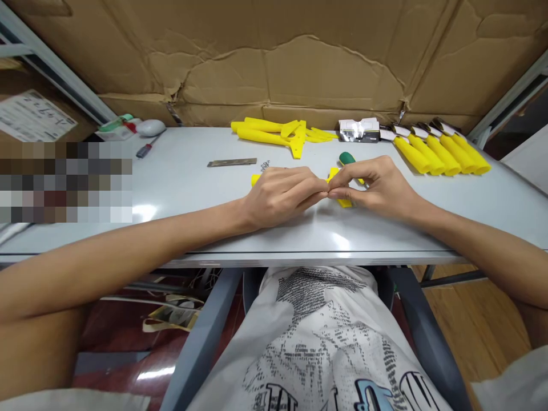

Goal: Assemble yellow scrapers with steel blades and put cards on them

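Note:
My left hand (287, 194) lies closed over a yellow T-shaped plastic handle (343, 202), which rests on the table. Only the handle's butt end and parts of its crosspiece show past my fingers. My right hand (373, 185) is closed in a pinch at the crosspiece, thumb and forefinger meeting my left fingertips. Whatever sits in that pinch is too small or hidden to name. Just behind my right hand is a green-handled tool (347, 159), partly covered. A small heap of tiny dark screw-like pieces (265, 165) lies behind my left hand, beside a flat metal strip (232, 162).
More yellow handles (268, 132) lie at the back near a clear-and-black package (358, 130). Several yellow handles with dark, white-banded ends (443, 154) are lined up at right. A screwdriver (144, 150) and a white mouse-like object (150, 127) are at left. Cardboard (291, 57) walls the back.

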`<state>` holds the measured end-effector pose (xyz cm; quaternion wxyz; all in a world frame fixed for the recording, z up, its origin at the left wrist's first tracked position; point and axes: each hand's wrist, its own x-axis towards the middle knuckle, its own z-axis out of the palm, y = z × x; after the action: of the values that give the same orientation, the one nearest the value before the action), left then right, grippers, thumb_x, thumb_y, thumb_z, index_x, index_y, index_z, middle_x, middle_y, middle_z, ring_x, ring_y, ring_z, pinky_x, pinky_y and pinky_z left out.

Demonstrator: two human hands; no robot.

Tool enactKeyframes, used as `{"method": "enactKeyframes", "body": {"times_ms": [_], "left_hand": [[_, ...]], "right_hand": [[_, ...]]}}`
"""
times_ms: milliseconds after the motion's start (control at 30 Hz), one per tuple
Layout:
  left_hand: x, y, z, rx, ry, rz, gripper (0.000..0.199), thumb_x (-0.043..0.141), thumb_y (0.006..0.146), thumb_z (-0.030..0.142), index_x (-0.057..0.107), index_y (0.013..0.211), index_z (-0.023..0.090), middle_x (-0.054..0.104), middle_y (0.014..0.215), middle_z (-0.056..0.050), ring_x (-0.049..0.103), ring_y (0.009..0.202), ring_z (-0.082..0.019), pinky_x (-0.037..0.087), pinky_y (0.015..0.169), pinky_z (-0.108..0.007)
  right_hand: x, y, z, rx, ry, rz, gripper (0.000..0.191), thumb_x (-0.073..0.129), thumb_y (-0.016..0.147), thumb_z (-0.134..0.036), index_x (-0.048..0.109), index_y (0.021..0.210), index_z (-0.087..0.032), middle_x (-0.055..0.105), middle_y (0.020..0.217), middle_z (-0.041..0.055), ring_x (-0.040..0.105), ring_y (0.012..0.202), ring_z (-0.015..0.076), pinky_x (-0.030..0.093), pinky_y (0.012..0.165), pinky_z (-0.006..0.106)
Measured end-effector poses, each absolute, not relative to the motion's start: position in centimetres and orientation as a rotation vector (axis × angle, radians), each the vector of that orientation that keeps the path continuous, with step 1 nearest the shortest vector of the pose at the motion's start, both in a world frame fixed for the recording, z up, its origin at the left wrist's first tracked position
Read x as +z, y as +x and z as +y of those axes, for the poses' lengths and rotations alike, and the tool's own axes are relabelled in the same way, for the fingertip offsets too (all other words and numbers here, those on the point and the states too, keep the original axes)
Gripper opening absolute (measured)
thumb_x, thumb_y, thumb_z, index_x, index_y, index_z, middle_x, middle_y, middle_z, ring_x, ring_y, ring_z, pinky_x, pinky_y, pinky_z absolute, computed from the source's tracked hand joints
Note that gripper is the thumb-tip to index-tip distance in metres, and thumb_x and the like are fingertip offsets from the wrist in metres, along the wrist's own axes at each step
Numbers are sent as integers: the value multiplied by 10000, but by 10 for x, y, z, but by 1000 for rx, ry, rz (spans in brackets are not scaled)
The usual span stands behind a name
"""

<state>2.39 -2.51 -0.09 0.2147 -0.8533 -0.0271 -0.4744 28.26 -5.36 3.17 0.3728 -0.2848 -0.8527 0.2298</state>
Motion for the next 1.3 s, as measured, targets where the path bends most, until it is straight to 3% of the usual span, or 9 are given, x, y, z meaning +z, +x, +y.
{"method": "enactKeyframes", "body": {"times_ms": [200,367,500,533,633,733,900,1100,1300], "left_hand": [[3,21,-27,-1203,-2358,2,136,538,1222,138,651,1200,210,733,813,25,723,671,-119,502,572,-244],[6,21,-27,-1156,-2326,90,146,537,1213,110,674,1218,158,813,899,-26,761,757,-132,522,598,-262],[5,21,-32,-1012,-2321,-141,74,612,1205,177,677,1191,211,840,959,9,779,810,-145,467,596,-292],[4,21,-32,-966,-2325,-241,39,649,1200,225,684,1186,215,856,1022,-1,797,870,-164,482,619,-303],[1,21,-31,-797,-2409,-513,173,706,1174,337,734,1240,180,868,1232,-86,810,1087,-265,575,760,-365],[-2,19,-26,-645,-2571,-668,251,683,1173,369,769,1282,160,863,1239,-114,790,1152,-317,613,873,-421],[-5,18,-22,-665,-2675,-639,265,550,1233,295,786,1272,183,872,1219,-84,794,1116,-260,602,924,-386],[-10,16,-18,-821,-2598,-496,202,608,1209,259,803,1214,210,880,1146,-57,790,1037,-234,587,840,-362],[-8,17,-23,-864,-2451,-371,224,580,1189,179,795,1216,237,873,1195,-66,787,1054,-240,601,856,-389]], "right_hand": [[28,281,-50,828,-732,-2075,176,992,894,-427,918,928,-271,857,847,12,748,753,182,627,747,344],[28,280,-50,864,-814,-2046,161,973,884,-394,924,904,-242,848,817,24,677,681,157,530,636,319],[29,285,-43,816,-832,-1993,205,983,843,-428,927,901,-240,840,810,25,661,678,156,501,604,311],[29,287,-40,760,-838,-1979,199,976,851,-425,928,912,-242,848,831,31,678,704,169,523,623,321],[27,298,-29,454,-885,-2009,72,902,929,-323,921,952,-257,880,947,54,732,808,219,604,740,386],[22,305,-19,189,-898,-2130,121,796,984,-215,901,976,-274,888,1014,52,760,870,247,624,832,430],[14,306,-12,78,-904,-2276,166,724,1011,-188,871,1008,-265,854,1073,64,772,984,274,619,945,460],[11,306,-9,154,-849,-2308,100,772,1000,-283,872,1002,-275,827,1140,96,759,1054,330,608,1009,532],[22,305,-20,157,-841,-2256,75,809,1004,-364,858,1009,-307,828,1218,91,753,1145,349,615,1093,583]]}}
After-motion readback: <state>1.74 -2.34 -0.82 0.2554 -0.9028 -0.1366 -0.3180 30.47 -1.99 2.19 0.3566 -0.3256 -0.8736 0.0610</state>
